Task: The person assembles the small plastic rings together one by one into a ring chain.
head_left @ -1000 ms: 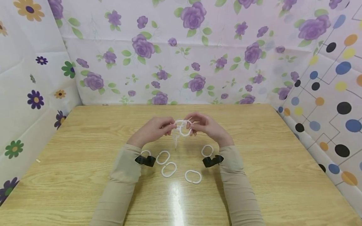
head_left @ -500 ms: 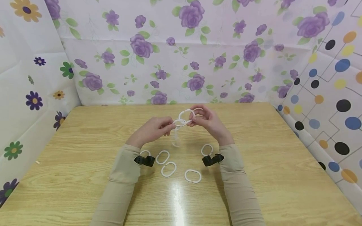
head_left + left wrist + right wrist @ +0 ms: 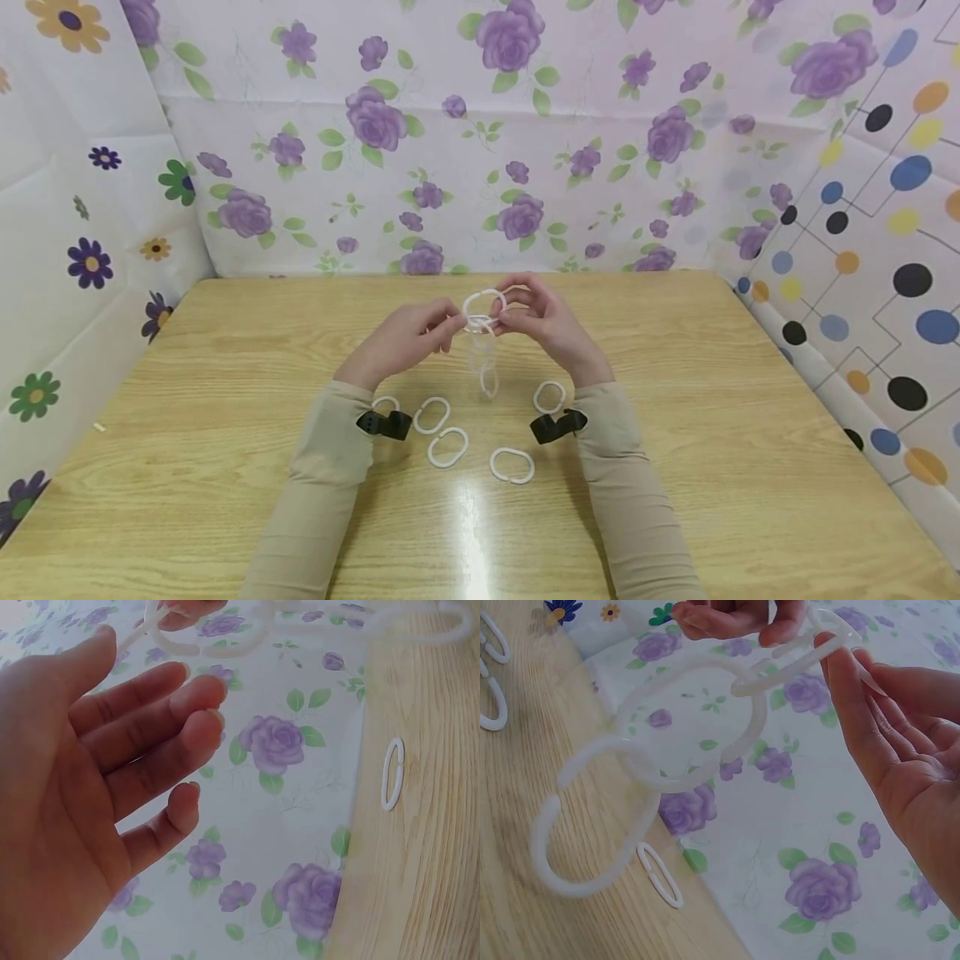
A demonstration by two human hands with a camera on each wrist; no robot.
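Between the two hands hangs a short chain of white plastic C-shaped links [image 3: 761, 712]. My right hand [image 3: 551, 329] pinches a link at the top of the chain between thumb and fingers. Another top link [image 3: 467, 302] stands up by those fingertips. Below dangles the chain's lowest link [image 3: 544, 844], blurred in the head view. My left hand [image 3: 405, 337] is at the chain's left side, its fingertips close to the top links. In the left wrist view the left thumb and fingers [image 3: 202, 731] are loosely bent and spread apart.
On the wooden table [image 3: 225, 350] lie several loose white links, among them a link [image 3: 512, 451] at front centre, a link [image 3: 550, 384] near the right wrist and a link [image 3: 448, 464] left of centre. Floral sheets [image 3: 300, 208] rise behind the table.
The right hand has risen, then drawn slightly left, with its link now upright over the others. Left fingers have loosened from the chain, which now hangs nearer the right hand.
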